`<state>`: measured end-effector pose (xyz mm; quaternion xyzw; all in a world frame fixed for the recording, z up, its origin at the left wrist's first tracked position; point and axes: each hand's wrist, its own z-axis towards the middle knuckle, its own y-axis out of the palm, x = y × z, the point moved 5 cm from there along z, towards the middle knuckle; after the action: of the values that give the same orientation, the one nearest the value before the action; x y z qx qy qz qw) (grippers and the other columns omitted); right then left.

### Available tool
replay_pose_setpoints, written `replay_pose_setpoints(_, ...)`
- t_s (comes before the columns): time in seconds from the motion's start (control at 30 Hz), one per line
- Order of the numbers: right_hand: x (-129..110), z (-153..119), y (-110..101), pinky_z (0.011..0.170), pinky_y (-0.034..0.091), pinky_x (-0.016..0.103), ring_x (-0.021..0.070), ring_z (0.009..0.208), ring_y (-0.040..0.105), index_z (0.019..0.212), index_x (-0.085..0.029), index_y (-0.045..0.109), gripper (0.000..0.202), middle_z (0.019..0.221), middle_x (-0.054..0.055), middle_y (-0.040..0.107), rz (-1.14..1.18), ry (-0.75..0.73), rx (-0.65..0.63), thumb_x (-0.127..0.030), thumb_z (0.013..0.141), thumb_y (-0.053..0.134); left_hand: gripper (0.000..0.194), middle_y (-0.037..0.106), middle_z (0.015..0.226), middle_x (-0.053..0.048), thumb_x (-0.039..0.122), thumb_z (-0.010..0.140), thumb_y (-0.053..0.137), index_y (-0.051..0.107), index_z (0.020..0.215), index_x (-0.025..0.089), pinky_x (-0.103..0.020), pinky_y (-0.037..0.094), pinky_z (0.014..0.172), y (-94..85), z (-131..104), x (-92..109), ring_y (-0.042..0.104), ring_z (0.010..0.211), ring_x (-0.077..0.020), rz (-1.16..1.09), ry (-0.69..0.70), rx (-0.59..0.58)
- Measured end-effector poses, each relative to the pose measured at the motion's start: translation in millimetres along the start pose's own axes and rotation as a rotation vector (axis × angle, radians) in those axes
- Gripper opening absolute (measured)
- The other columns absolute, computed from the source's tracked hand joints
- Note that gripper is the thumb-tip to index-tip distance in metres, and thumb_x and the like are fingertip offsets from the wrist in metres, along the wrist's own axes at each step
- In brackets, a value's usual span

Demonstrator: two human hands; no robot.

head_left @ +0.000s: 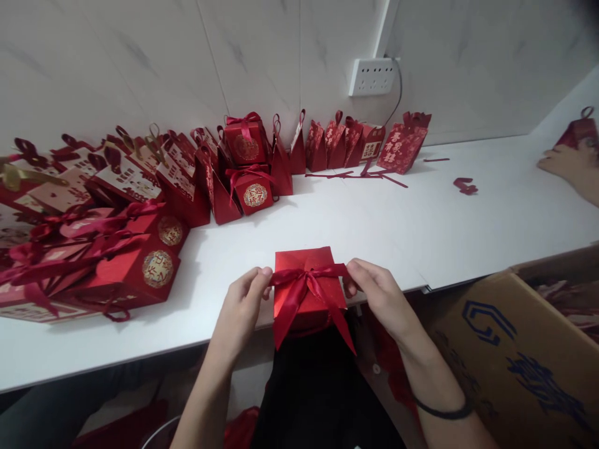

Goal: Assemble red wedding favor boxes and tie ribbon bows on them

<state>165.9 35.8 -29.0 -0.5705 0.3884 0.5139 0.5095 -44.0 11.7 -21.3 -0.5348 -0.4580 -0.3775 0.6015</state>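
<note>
A red gift box (299, 305) sits at the front edge of the white table, directly before me. Across its top lies a dark red ribbon bow (309, 274), its two tails hanging down over the near side. My left hand (246, 299) pinches the bow's left loop between thumb and fingers. On the other side, my right hand (372, 287) pinches the right loop the same way. Both loops are stretched out sideways, and the knot lies about the middle of the box top.
Many red gift boxes (156, 274) crowd the table's left side and back. Loose ribbon strips (355, 173) lie near the wall, below a power strip (373, 77). Another person's hand (568, 165) touches a red box at far right. A cardboard box (505, 349) stands below the table's right edge.
</note>
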Motion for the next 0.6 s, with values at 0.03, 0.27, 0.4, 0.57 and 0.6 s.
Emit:
replay_pose_setpoints(0.03, -0.4, 1.4, 3.5, 0.055, 0.033, 0.024, 0.0099, 0.055, 0.04, 0.058, -0.019, 0.041, 0.045, 0.057, -0.003, 0.042, 0.022, -0.002, 0.005, -0.055, 0.086, 0.044, 0.043, 0.045, 0.057, 0.002, 0.054, 0.083, 0.046, 0.043, 0.056, 0.02, -0.027, 0.039, 0.059, 1.1, -0.6, 1.1, 0.046, 0.058, -0.015, -0.004, -0.006, -0.035)
replay_pose_setpoints(0.27, -0.2, 3.1, 14.0, 0.051, 0.029, 0.022, 0.0083, 0.053, 0.035, 0.06, -0.018, 0.044, 0.034, 0.057, -0.005, 0.038, 0.222, -0.045, 0.015, -0.04, 0.085, 0.054, 0.036, 0.043, 0.056, 0.004, 0.044, 0.081, 0.055, 0.046, 0.059, 0.018, -0.021, 0.033, 0.053, 4.6, 4.9, 0.8, 0.039, 0.053, -0.0094, -0.195, -0.033, -0.032)
replay_pose_setpoints(0.4, 6.7, 2.9, 17.2, 0.049, 0.027, 0.022, 0.008, 0.052, 0.033, 0.059, -0.018, 0.045, 0.035, 0.056, -0.005, 0.037, 0.352, 0.013, -0.024, -0.041, 0.083, 0.056, 0.031, 0.047, 0.058, 0.004, 0.042, 0.078, 0.06, 0.048, 0.063, 0.017, -0.02, 0.035, 0.051, 11.9, 6.7, -8.3, 0.043, 0.053, -0.0089, -0.398, -0.122, -0.047)
replay_pose_setpoints(0.57, 8.4, 3.1, 17.4, 0.048, 0.027, 0.022, 0.008, 0.052, 0.033, 0.058, -0.018, 0.045, 0.035, 0.056, -0.005, 0.037, 0.408, 0.037, -0.026, -0.04, 0.082, 0.058, 0.022, 0.051, 0.06, 0.004, 0.035, 0.075, 0.066, 0.054, 0.07, 0.017, -0.016, 0.036, 0.051, 13.6, 3.1, -9.1, 0.045, 0.054, -0.0071, -0.567, -0.135, -0.053)
replay_pose_setpoints(0.6, 8.1, 3.2, 17.3, 0.048, 0.027, 0.022, 0.008, 0.052, 0.033, 0.058, -0.018, 0.046, 0.035, 0.056, -0.005, 0.037, 0.411, 0.035, -0.029, -0.039, 0.082, 0.058, 0.02, 0.051, 0.06, 0.004, 0.033, 0.075, 0.067, 0.055, 0.071, 0.017, -0.016, 0.037, 0.052, 12.4, 2.3, -8.7, 0.046, 0.054, -0.0067, -0.589, -0.126, -0.054)
